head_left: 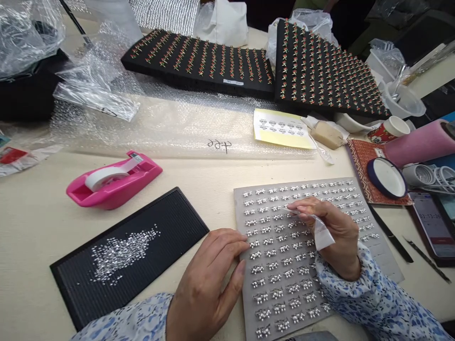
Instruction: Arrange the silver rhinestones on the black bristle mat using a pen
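Right grip pinches a white cone, left grip rests slack; oversqueezing could smear silvery pieces beneath the right.

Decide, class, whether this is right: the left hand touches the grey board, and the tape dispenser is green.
The tape dispenser is pink, not green, in the head view; the left hand does touch the grey board.

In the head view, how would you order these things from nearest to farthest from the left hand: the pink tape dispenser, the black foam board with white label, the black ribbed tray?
From the left hand:
1. Black ribbed tray: just to its left.
2. Pink tape dispenser: beyond the tray, left.
3. Black foam board: at the table's back.
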Demonstrator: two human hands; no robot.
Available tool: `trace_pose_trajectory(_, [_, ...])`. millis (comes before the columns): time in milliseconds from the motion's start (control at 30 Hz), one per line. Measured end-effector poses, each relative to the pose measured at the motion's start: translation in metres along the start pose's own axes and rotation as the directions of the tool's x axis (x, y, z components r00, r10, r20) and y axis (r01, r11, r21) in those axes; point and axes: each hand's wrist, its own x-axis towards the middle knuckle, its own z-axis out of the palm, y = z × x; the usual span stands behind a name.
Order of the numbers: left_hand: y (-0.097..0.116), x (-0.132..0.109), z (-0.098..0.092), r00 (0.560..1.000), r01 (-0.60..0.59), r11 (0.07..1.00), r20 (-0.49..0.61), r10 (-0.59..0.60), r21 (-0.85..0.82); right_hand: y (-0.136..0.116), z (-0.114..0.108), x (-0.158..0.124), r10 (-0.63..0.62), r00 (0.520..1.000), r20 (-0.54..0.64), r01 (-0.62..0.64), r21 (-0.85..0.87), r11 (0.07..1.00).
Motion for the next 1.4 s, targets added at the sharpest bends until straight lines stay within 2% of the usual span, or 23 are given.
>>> trace_pose_trajectory(300, [-0.0004, 0.0004, 0.0000, 1.000, -0.010, 1.000, -0.003, 0.010, 0.005, 0.0010, -0.0010, -0.0014, -0.006, 1.000, -0.024, 0.005, -0.011, 1.000])
trace_pose_trajectory(767, [-0.0003, 0.0006, 0.0001, 1.000, -0.013, 1.000, -0.003, 0.013, 0.001, -0.0002, -0.0006, -0.0005, 0.005, 0.999, 0.041, -0.004, -0.032, 0.999])
trace_pose_trajectory(1000, [0.0002, -0.0001, -0.0005, 1.000, -0.011, 1.000, 0.004, 0.011, 0.017, -0.0019, -0.0006, -0.0011, -0.008, 1.000, -0.022, 0.007, -0.024, 1.000])
trace_pose_trajectory(1400, [-0.0001, 0.0001, 0.0001, 1.000, -0.007, 1.000, -0.001, 0.007, 0.004, 0.0004, -0.0017, -0.0021, -0.009, 1.000, -0.011, 0.009, -0.033, 0.999])
